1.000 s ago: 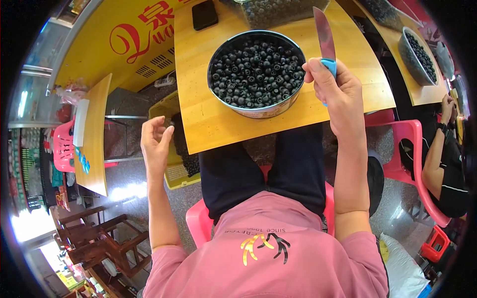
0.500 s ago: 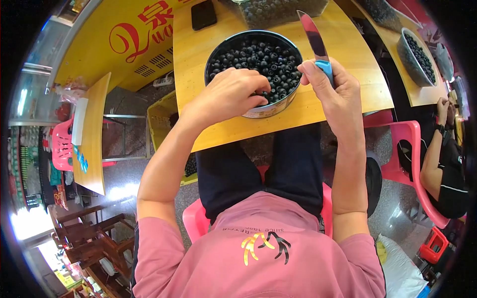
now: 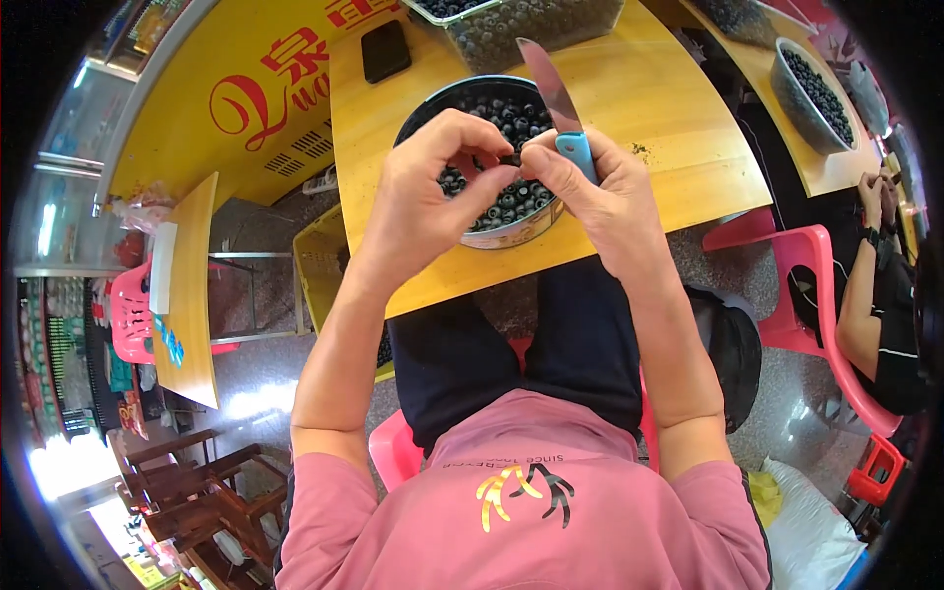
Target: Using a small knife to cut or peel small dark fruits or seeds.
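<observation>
My right hand (image 3: 605, 192) grips a small knife with a light blue handle (image 3: 575, 152); its blade (image 3: 551, 84) points up and away from me. Over a round tin (image 3: 516, 236), my left hand (image 3: 433, 182) has thumb and forefinger pinched on a small dark round piece (image 3: 509, 159). My right thumb and fingertips meet it there, so the piece is partly covered. Small dark round pieces that look like berries (image 3: 511, 118) fill the tin. My left hand hides the tin's left side.
The tin stands on a yellow wooden table (image 3: 669, 128). Beyond it are a clear box (image 3: 541, 34) of the same pieces and a black phone (image 3: 384, 51). At right, another table holds a full bowl (image 3: 811, 98); a person's arm (image 3: 860, 285) is beside a pink chair (image 3: 787, 241).
My left hand has come up out of the tin with a dark piece. My right hand and knife have moved left to meet it. The view has shifted slightly.
</observation>
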`<act>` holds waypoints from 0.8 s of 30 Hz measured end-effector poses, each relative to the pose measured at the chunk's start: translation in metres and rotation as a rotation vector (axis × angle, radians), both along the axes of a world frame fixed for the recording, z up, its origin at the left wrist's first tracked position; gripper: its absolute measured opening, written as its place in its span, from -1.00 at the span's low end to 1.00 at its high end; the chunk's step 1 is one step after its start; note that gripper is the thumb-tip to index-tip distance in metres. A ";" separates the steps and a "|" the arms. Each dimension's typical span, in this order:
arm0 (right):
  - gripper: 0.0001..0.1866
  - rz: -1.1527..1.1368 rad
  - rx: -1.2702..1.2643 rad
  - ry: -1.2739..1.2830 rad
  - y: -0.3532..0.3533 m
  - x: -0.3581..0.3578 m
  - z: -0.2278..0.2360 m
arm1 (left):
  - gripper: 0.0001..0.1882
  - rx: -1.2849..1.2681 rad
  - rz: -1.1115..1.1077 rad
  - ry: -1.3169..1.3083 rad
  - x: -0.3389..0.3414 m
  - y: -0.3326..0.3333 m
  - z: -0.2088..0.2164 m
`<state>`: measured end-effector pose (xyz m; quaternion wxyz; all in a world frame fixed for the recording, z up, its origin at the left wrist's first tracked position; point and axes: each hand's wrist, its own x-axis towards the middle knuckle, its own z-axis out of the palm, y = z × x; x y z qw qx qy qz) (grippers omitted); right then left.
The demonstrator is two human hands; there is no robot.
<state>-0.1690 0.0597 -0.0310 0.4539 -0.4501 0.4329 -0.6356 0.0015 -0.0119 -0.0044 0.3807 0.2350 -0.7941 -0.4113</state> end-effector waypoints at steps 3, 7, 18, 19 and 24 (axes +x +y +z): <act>-0.80 0.013 0.051 -0.042 0.004 0.003 0.006 | -0.79 -0.263 0.017 -0.070 -0.004 0.005 0.007; -0.82 0.084 0.150 -0.206 0.003 -0.001 0.001 | -0.78 -0.236 0.048 -0.034 -0.008 0.010 0.003; -0.80 0.174 0.205 -0.271 0.002 0.003 -0.001 | -0.80 -0.130 0.045 -0.164 0.001 0.008 0.012; -0.80 0.179 0.204 -0.267 0.002 0.003 -0.002 | -0.80 -0.126 0.040 -0.174 0.000 0.008 0.013; -0.67 0.122 0.196 -0.352 0.004 0.006 0.002 | -0.80 -0.052 0.054 -0.131 -0.002 0.010 0.008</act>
